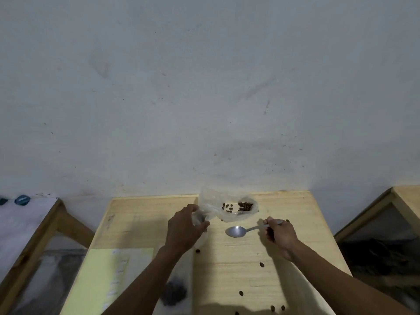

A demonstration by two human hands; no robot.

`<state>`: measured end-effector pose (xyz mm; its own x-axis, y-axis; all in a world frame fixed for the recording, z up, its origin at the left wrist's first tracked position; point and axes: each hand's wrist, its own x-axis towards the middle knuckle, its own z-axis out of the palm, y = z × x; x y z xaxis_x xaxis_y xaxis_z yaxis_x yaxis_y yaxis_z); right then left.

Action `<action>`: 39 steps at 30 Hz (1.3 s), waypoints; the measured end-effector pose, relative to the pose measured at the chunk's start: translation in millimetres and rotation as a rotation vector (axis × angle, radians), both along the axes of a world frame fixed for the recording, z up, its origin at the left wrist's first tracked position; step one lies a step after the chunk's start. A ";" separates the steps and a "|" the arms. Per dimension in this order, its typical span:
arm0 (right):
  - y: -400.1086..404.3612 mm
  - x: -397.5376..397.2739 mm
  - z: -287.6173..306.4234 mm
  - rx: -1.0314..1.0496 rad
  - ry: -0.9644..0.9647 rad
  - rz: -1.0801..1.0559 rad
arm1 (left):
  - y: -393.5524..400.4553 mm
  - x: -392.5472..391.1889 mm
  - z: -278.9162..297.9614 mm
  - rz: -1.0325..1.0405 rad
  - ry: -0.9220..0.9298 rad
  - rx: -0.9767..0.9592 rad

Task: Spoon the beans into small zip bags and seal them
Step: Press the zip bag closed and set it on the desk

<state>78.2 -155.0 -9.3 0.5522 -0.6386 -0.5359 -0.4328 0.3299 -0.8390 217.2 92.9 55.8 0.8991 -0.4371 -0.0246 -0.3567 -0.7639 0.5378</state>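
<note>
My left hand [185, 228] grips the gathered end of a clear plastic bag [218, 204] that lies across the far middle of the wooden table [295, 246]. Dark brown beans [245, 206] sit inside the bag's right end. My right hand [280, 234] holds a metal spoon [237, 231] by its handle, the empty bowl pointing left just above the tabletop, a little nearer to me than the bag. Several loose beans [262, 264] lie scattered on the table. Beside my left forearm a filled bag of dark beans [173, 293] rests on the table.
A pale yellow sheet [106, 276] covers the table's near left part. Other wooden tables stand to the left [34, 235] and right [404, 198], with gaps between. A grey wall rises right behind the table's far edge.
</note>
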 end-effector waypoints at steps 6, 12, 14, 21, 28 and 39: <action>2.0 -0.1 -6.2 -0.056 0.055 0.033 | -0.4 -4.0 -1.1 -0.010 0.009 0.005; 0.8 -5.0 -7.2 -0.109 0.074 0.050 | -2.0 -5.9 -2.4 -0.026 0.010 0.009; -2.8 -5.6 -12.6 -0.182 0.099 0.049 | -2.9 -6.5 -1.8 -0.030 0.007 0.015; -14.7 -13.6 -21.7 -0.224 0.177 0.140 | -3.7 -5.8 -3.6 -0.045 0.010 0.017; -6.3 -8.9 12.8 -0.189 0.060 0.227 | -9.8 -8.7 -2.4 -0.088 -0.015 0.017; 51.9 38.9 95.5 -0.203 -0.278 0.456 | -21.0 -8.7 1.8 -0.211 -0.084 -0.090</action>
